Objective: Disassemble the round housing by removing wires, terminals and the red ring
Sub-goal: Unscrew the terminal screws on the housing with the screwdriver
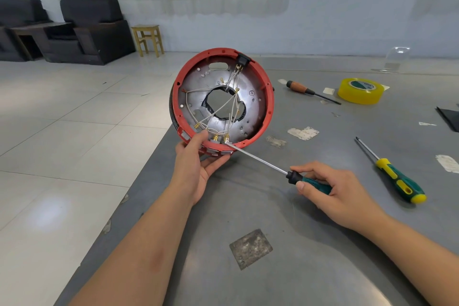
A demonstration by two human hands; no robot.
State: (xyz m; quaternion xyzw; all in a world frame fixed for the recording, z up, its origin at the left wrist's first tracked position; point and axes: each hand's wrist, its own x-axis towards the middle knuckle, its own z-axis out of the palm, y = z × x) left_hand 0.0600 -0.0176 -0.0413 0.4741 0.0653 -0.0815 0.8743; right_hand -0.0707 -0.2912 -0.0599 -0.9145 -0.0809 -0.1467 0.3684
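two hands at work: left hand (196, 166) cupping the lower rim of the round housing (222, 100), tilted on edge at the table's (310, 243) near-left corner, open face toward the camera. right hand (332, 190) wrapped around the green screwdriver (263, 163), long axis running up-left from the right hand, tip touching the brass terminals (221, 137) at the bottom of the red ring (269, 97). wires (211, 109) not yet detached. probably a pry next, along that shaft line.

We see two bare forearms ending in the left hand (198, 166) and right hand (332, 194) (no sleeves, gloves, rings or watch visible); fingernails are short and unpainted.
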